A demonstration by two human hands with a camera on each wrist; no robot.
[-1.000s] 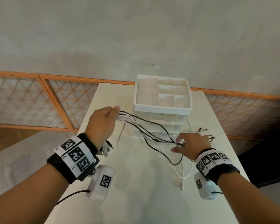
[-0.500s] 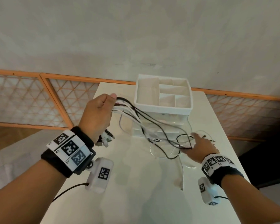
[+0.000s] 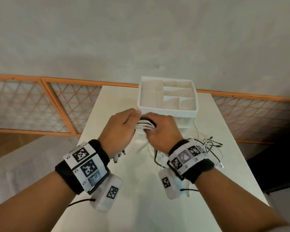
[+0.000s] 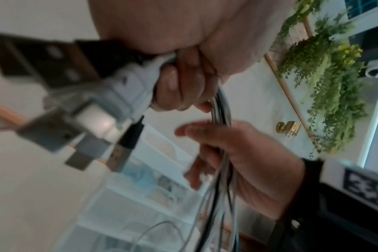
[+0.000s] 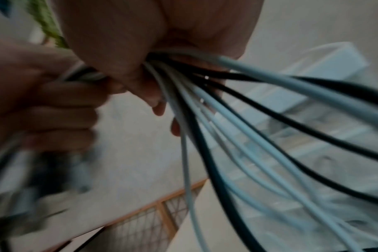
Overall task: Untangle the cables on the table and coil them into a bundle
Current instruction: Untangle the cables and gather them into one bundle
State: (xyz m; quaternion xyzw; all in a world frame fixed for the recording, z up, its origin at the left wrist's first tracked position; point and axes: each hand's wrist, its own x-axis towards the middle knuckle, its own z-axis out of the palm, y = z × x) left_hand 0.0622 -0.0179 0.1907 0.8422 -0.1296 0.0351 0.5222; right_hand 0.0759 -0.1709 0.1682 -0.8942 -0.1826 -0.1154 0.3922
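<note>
Above the middle of the pale rectangular table (image 3: 136, 190), in the head view, the left hand (image 3: 119, 131) and right hand (image 3: 162, 131) meet knuckle to knuckle, both raised just in front of the white plastic organiser box with open compartments (image 3: 167, 111). Between them runs the bunch of thin white and black cables (image 3: 145, 125), each hand's fingers curled round it. The plug ends (image 3: 118, 155) hang below the left wrist; loose cable tails (image 3: 208, 145) trail over the table on the right, behind the right wrist's band.

In the left wrist view, blurred, the left hand (image 4: 179, 83) grips the cables (image 4: 221, 170) with its fingers folded tight, and metal USB plugs (image 4: 80, 129) jut out at its near side. Below it the right hand (image 4: 237, 160) holds the same strands, the thumb lying free.

In the right wrist view, the right hand (image 5: 140, 51) clasps the cables (image 5: 237, 119), which fan down and rightward in front of the organiser box (image 5: 313, 85). The left hand (image 5: 43, 102) clenches them at the left edge.
</note>
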